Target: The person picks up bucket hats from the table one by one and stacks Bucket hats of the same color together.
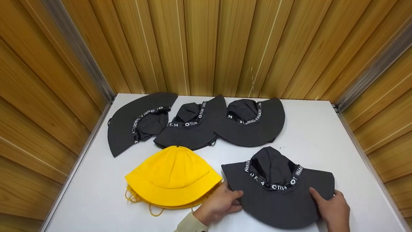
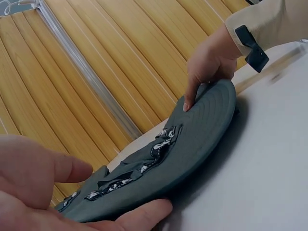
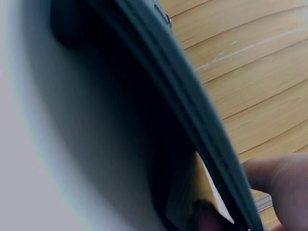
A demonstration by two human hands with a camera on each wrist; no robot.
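A dark grey wide-brimmed hat (image 1: pixel 276 203) lies crown-away at the front right, its inner band printed with white letters. My right hand (image 1: pixel 333 206) pinches the brim's right side, thumb on top and fingers beneath. At the brim's left edge is my left hand (image 1: pixel 222 201), its thumb and fingers spread. In the left wrist view, the left hand's thumb stands apart from the brim (image 2: pixel 192 144), while a straight finger lies along its lower edge. The brim's dark edge (image 3: pixel 192 96) fills much of the right wrist view. A yellow hat (image 1: pixel 175 175) sits just left of my left hand.
Three more dark hats lie along the back of the white table (image 1: pixel 322 138): one at left (image 1: pixel 125 129), one in the middle (image 1: pixel 193 135), one at right (image 1: pixel 254 133). The latter two overlap. Wood-patterned walls (image 1: pixel 219 48) enclose the table's back and sides.
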